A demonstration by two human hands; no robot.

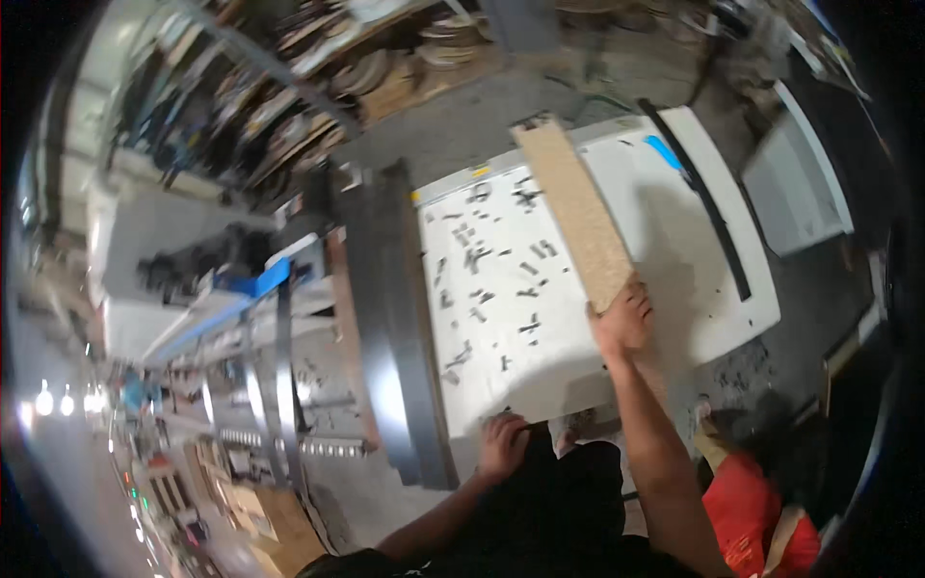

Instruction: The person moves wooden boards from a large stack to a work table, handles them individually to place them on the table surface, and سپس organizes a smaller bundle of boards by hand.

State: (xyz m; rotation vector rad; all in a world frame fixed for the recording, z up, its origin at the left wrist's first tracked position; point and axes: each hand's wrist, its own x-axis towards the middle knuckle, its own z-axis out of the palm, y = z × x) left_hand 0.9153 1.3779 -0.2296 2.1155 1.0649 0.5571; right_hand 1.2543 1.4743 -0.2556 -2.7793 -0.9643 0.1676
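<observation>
My right hand (626,320) grips the near end of a long particle-board strip (578,217). The strip slants across a white table (665,231), its far end reaching the table's back edge. My left hand (503,446) is by the table's front edge, fingers curled in; whatever they may hold is too small and blurred to make out. Many small dark pieces (477,255) lie scattered on the white top left of the strip. A long black bar (708,212) lies on the right part of the table, with a bright blue piece (661,151) beside it.
Dark long panels (390,328) stand along the table's left side. Farther left is a metal frame with a blue rail (226,299). A grey-white box (800,178) stands at the right. A red bag (747,515) is on the floor near my right arm. Cluttered shelves (385,63) fill the back.
</observation>
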